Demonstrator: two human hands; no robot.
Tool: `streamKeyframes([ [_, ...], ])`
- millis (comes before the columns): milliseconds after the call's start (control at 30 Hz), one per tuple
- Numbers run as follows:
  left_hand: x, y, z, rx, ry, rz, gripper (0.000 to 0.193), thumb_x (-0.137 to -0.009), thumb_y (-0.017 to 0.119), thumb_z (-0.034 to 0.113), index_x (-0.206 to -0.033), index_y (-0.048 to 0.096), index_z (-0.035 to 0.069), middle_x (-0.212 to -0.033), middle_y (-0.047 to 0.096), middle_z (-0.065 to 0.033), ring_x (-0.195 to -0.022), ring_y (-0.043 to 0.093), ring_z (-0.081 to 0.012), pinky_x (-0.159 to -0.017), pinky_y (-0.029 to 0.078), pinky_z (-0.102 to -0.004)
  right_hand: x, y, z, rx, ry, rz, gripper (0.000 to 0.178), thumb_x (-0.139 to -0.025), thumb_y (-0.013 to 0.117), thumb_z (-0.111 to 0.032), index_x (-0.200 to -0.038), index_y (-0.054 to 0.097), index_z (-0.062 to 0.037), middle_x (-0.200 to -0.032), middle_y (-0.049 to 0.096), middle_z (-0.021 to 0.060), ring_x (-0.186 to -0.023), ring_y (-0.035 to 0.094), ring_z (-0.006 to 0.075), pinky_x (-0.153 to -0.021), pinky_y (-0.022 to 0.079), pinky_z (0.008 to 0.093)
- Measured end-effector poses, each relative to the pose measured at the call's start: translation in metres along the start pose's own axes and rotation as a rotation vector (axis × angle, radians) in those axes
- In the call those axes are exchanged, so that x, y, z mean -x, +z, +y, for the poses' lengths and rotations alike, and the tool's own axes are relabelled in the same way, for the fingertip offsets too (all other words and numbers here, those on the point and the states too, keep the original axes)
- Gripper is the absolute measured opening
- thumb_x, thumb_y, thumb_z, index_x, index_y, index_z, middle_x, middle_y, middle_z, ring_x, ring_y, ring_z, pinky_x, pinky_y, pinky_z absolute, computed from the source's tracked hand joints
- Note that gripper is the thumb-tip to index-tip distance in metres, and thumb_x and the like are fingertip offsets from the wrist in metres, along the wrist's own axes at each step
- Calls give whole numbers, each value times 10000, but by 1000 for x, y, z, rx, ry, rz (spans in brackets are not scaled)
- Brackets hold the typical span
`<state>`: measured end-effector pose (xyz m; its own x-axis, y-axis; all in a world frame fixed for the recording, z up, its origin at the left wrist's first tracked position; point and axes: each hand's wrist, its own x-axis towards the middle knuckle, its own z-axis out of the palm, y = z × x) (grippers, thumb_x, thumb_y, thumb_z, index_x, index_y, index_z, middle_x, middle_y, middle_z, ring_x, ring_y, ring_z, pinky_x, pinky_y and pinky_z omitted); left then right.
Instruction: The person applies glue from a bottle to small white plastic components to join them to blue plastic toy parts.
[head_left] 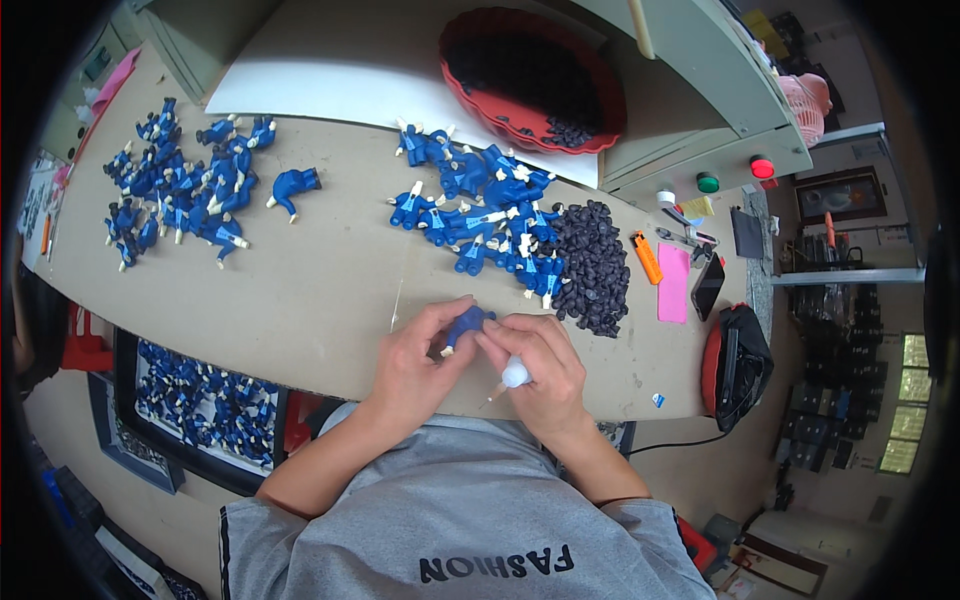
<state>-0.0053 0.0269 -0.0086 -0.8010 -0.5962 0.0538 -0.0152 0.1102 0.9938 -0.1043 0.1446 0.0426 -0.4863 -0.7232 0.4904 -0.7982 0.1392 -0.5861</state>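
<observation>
Blue figure (465,325), lower centre above the desk (320,290) edge, pinched in left hand (420,365). Right hand (535,370) pinches white bottle (514,374) at it. Gluing step, likely; next needs black piece (592,265).

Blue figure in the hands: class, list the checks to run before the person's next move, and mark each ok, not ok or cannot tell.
1. Blue figure held by the left hand: ok, fingers wrap it.
2. Small white-tipped tool in the right hand: ok, in its grip.
3. Tool tip meeting the figure: cannot tell, fingers hide it.
4. Pile of small black parts within reach on the table: ok.
5. Supply of blue figures beside the black parts: ok.
6. Red tray stocked: ok, dark pieces inside.
</observation>
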Motion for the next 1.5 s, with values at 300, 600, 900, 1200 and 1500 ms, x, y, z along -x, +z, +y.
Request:
streamKeyframes([
  [300,-5,-6,10,-154,178,33,366,-825,716,34,-1181,631,35,-1021,693,-127,-873,680,-253,-798,549,-350,-5,-8,-1,68,-15,-82,402,-733,784,7,-1123,690,-13,-939,639,122,-782,614,265,-644,498,343],
  [600,-13,-5,3,-402,356,-57,394,-807,702,17,-1190,613,23,-982,678,-93,-915,610,-242,-936,409,-439,0,-1,9,206,-26,-155,414,-750,767,-6,-1154,675,2,-939,619,110,-729,580,248,-622,474,345],
  [900,-24,1,0,-363,352,-64,396,-784,719,-5,-1168,622,21,-1006,686,-88,-912,608,-247,-875,420,-411,-7,-6,19,231,-38,-247,422,-743,752,15,-1152,652,45,-989,616,131,-730,573,255,-631,462,352],
  [1200,-24,-2,9,-347,337,-58,334,-798,708,-1,-1123,633,-10,-973,669,-131,-886,601,-302,-822,467,-413,-17,-23,17,118,-37,-331,494,-756,737,-15,-1224,597,57,-1058,601,183,-910,612,326,-773,512,373],
  [1500,-23,-31,-1,377,-120,14,362,-950,591,15,-1301,509,-17,-1184,639,-140,-1031,618,-156,-901,497,-279,-159,-58,83,55,-74,-117,137,-875,672,-49,-1008,683,-14,-955,683,139,-874,667,308,-769,524,363],
])
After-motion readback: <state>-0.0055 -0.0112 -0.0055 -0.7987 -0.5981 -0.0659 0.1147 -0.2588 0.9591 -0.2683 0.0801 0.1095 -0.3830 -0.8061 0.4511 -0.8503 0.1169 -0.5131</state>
